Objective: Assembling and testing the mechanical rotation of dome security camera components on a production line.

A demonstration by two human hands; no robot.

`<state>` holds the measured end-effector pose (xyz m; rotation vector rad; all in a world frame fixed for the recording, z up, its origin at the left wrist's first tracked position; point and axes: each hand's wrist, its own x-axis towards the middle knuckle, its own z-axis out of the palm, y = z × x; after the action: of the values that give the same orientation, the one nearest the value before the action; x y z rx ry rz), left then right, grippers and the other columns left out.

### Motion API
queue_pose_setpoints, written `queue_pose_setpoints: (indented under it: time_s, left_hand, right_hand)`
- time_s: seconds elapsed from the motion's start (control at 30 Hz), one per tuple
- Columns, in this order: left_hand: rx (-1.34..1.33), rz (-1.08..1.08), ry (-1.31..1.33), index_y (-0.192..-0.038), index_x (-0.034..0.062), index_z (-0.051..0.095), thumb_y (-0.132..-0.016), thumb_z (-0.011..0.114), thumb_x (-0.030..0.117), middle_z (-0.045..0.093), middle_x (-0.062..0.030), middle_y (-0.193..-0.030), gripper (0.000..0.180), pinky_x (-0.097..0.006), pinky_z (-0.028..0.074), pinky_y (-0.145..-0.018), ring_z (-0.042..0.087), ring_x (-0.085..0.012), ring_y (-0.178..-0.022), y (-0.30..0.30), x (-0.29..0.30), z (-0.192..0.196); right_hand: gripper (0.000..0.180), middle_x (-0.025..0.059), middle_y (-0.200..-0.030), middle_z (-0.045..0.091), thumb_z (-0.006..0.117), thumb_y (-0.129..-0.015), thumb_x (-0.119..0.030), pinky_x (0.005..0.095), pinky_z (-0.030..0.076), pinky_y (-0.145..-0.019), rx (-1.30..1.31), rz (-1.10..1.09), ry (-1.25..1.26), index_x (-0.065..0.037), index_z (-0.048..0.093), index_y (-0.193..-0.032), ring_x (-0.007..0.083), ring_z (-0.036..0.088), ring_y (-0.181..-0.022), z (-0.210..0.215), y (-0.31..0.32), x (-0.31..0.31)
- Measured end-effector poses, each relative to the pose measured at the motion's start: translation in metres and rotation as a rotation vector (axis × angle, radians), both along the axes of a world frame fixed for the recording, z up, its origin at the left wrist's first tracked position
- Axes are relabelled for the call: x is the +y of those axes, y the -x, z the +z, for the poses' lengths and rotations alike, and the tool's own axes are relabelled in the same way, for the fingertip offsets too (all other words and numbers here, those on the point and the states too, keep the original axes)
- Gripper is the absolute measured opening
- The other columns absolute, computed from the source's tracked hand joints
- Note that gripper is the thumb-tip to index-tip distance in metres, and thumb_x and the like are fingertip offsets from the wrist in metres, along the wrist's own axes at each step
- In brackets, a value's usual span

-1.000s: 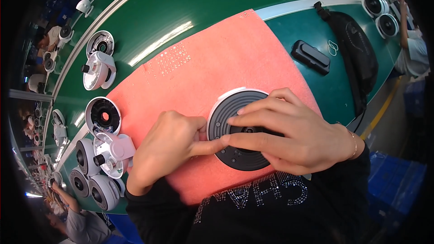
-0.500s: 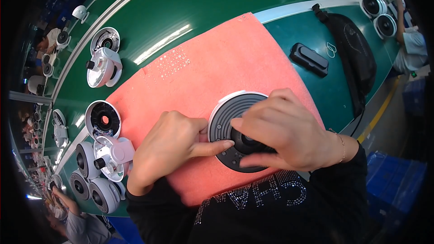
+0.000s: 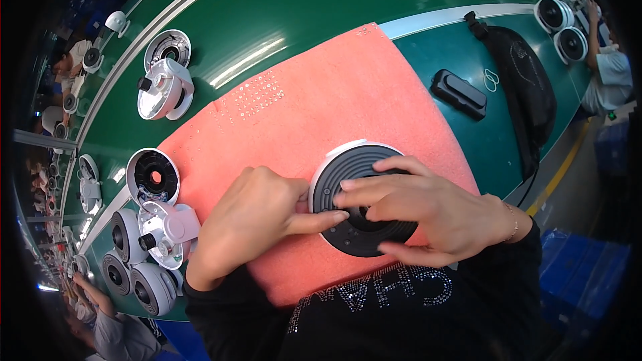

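Observation:
A round black disc part with a white rim (image 3: 348,174) lies on a salmon-pink foam mat (image 3: 314,107) in front of me. My right hand (image 3: 428,210) lies spread over the disc, fingers and thumb gripping its right and near side. My left hand (image 3: 257,220) is curled beside the disc's left edge, with its forefinger stretched onto the black face and touching it. A patch of small shiny screws (image 3: 257,93) is scattered on the mat's far left part.
White round housings (image 3: 160,87) and dark-faced discs (image 3: 152,177) stand on the green conveyor (image 3: 281,20) at my left, several more stacked at the lower left. A black flat device (image 3: 458,93), a rubber band and a black bag (image 3: 525,87) lie at the right. Other workers sit at both ends.
My right hand has shifted slightly on the disc, fingers spreading over its top. My left forefinger stays on the black face. The housings on the belt have drifted along it.

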<state>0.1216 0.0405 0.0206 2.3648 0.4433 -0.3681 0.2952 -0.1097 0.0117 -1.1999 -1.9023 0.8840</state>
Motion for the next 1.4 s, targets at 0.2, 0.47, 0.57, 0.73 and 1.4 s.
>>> queue_pose_setpoints:
  time_s: [0.2, 0.47, 0.57, 0.73, 1.4]
  left_hand:
    - [0.147, 0.073, 0.160, -0.087, -0.0015, 0.062, -0.074, 0.066, 0.041, 0.062, -0.0160, -0.068, 0.044, -0.033, 0.048, -0.062, 0.062, -0.0254, -0.063, -0.007, 0.002, -0.006]
    - [-0.412, 0.399, 0.697, -0.131, -0.0079, 0.031, -0.066, 0.074, 0.017, 0.057, -0.0191, -0.109, 0.082, -0.033, 0.049, -0.082, 0.058, -0.0240, -0.100, 0.006, -0.031, -0.020]
    - [-0.594, 0.363, 0.394, -0.130, -0.0083, 0.031, -0.062, 0.076, 0.018, 0.057, -0.0212, -0.108, 0.086, -0.037, 0.051, -0.080, 0.059, -0.0269, -0.099, 0.010, -0.032, -0.011]
    - [-0.622, 0.476, 0.391, -0.128, -0.0092, 0.035, -0.062, 0.075, 0.024, 0.057, -0.0209, -0.110, 0.084, -0.037, 0.052, -0.077, 0.059, -0.0278, -0.100, 0.021, -0.006, -0.018]
    - [-1.628, 0.909, 1.059, -0.131, 0.0178, 0.036, -0.080, 0.035, 0.069, 0.042, -0.0092, -0.129, 0.072, -0.045, 0.045, -0.091, 0.047, -0.0290, -0.114, -0.055, 0.083, -0.032]
  right_hand:
    - [0.057, 0.0212, -0.114, 0.050, 0.067, -0.077, -0.027, 0.0355, 0.043, -0.085, 0.010, -0.576, 0.128, 0.004, 0.040, -0.117, 0.0302, 0.055, -0.101, -0.020, -0.020, -0.002]
    - [0.062, 0.0194, -0.103, 0.052, 0.072, -0.073, -0.026, 0.0326, 0.043, -0.084, 0.273, -0.381, 0.516, 0.000, 0.030, -0.111, 0.0229, 0.053, -0.101, 0.007, -0.007, 0.011]
    - [0.073, 0.0212, -0.094, 0.055, 0.079, -0.063, -0.036, 0.0340, 0.048, -0.076, 0.164, -0.456, 0.257, 0.001, 0.033, -0.106, 0.0282, 0.060, -0.091, 0.005, 0.000, 0.024]
    - [0.071, 0.0191, -0.084, 0.062, 0.081, -0.056, -0.040, 0.0323, 0.051, -0.069, 0.017, -0.455, 0.031, -0.003, 0.040, -0.101, 0.0287, 0.065, -0.079, 0.003, 0.004, 0.065]
    - [0.096, 0.0194, -0.126, 0.044, 0.078, -0.057, -0.017, 0.0369, 0.048, -0.086, 0.247, -0.525, -0.442, -0.006, 0.025, -0.136, 0.0286, 0.051, -0.110, -0.001, 0.032, 0.158]
